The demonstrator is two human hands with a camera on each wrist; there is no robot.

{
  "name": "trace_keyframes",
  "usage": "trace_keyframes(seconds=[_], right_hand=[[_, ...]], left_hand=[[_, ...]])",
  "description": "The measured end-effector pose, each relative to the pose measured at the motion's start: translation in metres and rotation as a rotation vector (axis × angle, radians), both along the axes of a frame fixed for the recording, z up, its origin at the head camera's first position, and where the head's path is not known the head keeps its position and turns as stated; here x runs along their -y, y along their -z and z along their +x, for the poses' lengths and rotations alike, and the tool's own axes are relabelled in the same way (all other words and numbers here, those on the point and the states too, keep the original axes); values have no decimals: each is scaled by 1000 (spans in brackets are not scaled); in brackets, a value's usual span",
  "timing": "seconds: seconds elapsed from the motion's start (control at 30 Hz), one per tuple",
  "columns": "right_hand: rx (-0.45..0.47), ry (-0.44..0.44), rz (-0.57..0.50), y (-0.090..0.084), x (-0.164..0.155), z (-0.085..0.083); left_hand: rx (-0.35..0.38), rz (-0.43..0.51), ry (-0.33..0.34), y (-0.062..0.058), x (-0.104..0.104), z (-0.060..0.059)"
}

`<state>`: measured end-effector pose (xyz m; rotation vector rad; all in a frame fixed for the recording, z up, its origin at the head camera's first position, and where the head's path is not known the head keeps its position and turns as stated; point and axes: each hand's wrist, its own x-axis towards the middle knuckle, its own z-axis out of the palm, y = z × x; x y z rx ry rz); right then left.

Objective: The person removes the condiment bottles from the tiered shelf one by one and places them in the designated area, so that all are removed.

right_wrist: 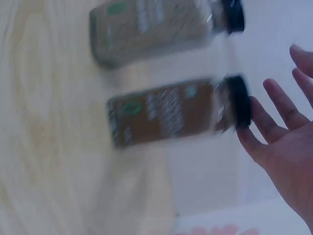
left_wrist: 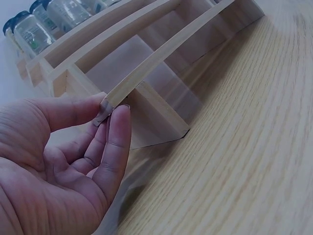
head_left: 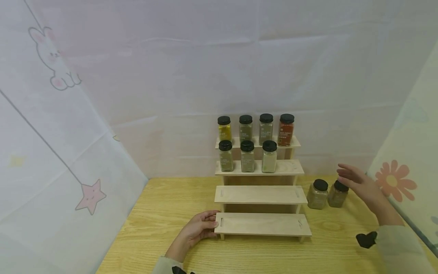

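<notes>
My left hand [head_left: 197,229] pinches the left end of the lowest shelf of a four-step wooden rack [head_left: 261,223], thumb on top and fingers beneath. In the left wrist view the thumb and index finger meet at the board's corner. My right hand [head_left: 364,188] hovers at the black lid of a spice jar [head_left: 337,198], its fingers spread and extended. The right wrist view has those fingertips right beside the lid of this brown-filled jar [right_wrist: 168,115]. Another spice jar [head_left: 317,198] stands to its left, beside the rack.
Several black-lidded jars stand on the top shelf, including a red one [head_left: 286,131] and a yellow one [head_left: 224,131]. Three more, one pale [head_left: 269,161], stand on the second shelf. White printed cloth [head_left: 191,95] hangs behind and beside the wooden table [head_left: 164,198].
</notes>
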<state>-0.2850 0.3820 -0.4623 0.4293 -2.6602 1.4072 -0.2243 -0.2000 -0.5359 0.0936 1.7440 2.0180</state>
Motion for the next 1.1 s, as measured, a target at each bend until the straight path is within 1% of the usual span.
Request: trace_keyframes(seconds=[0.17, 0.27, 0.37, 0.43, 0.57, 0.73, 0.93, 1.1], right_hand=[[-30, 8, -2, -18, 19, 0], [-26, 8, -4, -31, 33, 3], [-24, -14, -11, -43, 46, 5], [-24, -31, -25, -47, 53, 5], [-58, -60, -51, -52, 65, 4], [-106, -59, -72, -57, 81, 1], [-94, -59, -97, -62, 96, -3], [-109, -99, -126, -64, 107, -5]], left_hand=[[-2, 10, 7, 1, 0, 0], [0, 12, 6, 2, 0, 0], [-3, 6, 2, 2, -1, 0], [-6, 2, 0, 2, -1, -1], [-11, 4, -4, 2, -1, -2], [-10, 6, -9, 2, 0, -2], [-11, 10, -7, 3, 0, -2], [-13, 13, -7, 3, -1, -1]])
